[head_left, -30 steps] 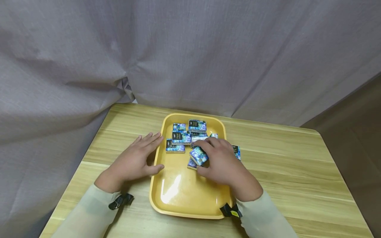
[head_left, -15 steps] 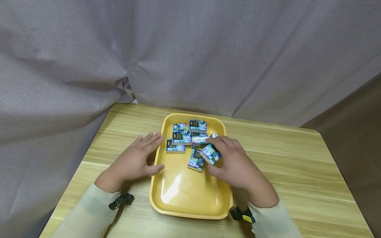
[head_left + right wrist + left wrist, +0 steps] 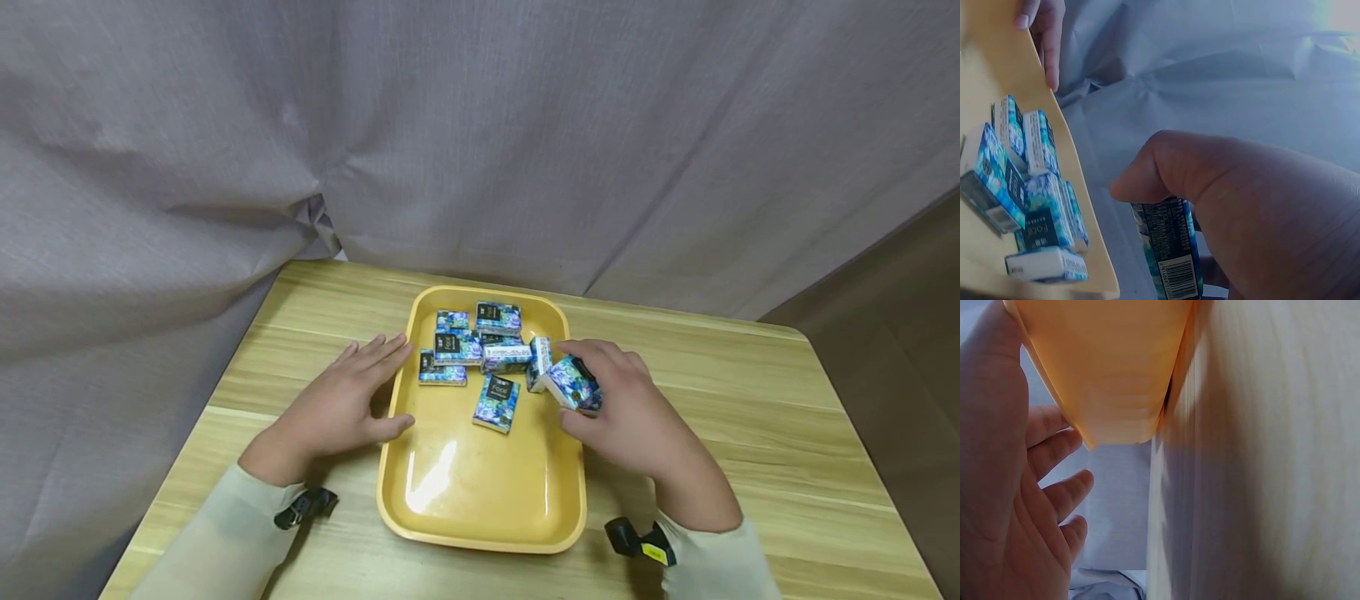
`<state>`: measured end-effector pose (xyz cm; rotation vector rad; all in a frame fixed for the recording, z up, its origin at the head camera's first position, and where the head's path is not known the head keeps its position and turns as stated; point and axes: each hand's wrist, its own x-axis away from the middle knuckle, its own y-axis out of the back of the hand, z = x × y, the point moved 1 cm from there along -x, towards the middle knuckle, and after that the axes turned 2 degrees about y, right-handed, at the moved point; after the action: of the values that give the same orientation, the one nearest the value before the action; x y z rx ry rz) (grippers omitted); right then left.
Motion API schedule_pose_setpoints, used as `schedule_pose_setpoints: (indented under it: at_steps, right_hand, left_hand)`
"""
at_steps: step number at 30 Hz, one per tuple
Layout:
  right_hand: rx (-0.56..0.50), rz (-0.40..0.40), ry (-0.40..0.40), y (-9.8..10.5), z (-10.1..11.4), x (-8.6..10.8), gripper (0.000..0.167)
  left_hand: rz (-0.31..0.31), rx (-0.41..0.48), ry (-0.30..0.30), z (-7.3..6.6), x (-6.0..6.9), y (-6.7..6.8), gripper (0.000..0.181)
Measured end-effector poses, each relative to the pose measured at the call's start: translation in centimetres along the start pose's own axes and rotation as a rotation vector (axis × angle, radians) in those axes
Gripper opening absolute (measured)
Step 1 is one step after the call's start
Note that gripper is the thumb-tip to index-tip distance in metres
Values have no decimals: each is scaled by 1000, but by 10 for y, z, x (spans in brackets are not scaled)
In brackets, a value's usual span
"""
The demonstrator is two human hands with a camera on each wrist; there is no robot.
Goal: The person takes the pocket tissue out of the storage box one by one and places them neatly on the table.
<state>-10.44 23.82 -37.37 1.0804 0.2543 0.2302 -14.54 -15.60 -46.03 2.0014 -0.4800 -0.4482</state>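
The right hand (image 3: 630, 408), thumb and fingers closed about a small packet (image 3: 573, 383), pinches it over the right rim of a yellow tray (image 3: 483, 512); whether packet and rim touch cannot be told. The left hand (image 3: 337, 408), fingers straight and thumb spread well away from them, rests its tips on the left rim. The tray's far rim lies near the back edge of the tabletop (image 3: 750, 433), which meets a grey curtain (image 3: 480, 150); wood runs broadly from the right hand to the right edge, more narrowly on the left. The held packet is a tilted block, patterned blue, violet and white, with a barcode on a dark panel. Similar packets (image 3: 457, 344) crowd the tray's far half, some overlapping, and one (image 3: 497, 403) lies flat nearer the middle.
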Motion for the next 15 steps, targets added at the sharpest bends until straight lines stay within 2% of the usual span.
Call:
schedule_pose_setpoints:
  at_steps: [8,15]
  right_hand:
    - [-8,-23,-14,5,-19,3,80]
    - [-8,-1,-15,6,-39,7,79]
  left_hand:
    - [-1,-4,-3,2,0,-2,106]
    - [0,-4,-5,3,0,-2,106]
